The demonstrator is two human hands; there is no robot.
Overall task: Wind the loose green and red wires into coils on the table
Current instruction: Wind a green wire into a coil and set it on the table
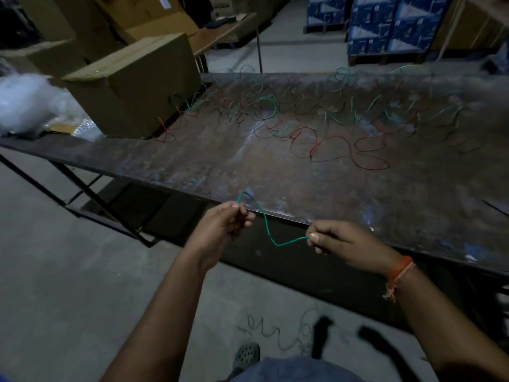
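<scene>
Both hands pinch one green wire (271, 238) just before the near edge of the table (192, 161) — left hand (224, 226) and right hand (334, 241) apart. Loose green and red wires (316, 125) sprawl farther back on the table.

Far wire tangle (303, 111) dim, blurred; single strands untraceable, some ends hidden behind the cardboard box (132, 86). Green wire (268, 230) ends vanish inside left hand (223, 227) and right hand (338, 244). Table (192, 166) cut off at right edge. Floor wires (275, 334) too faint to colour.
</scene>
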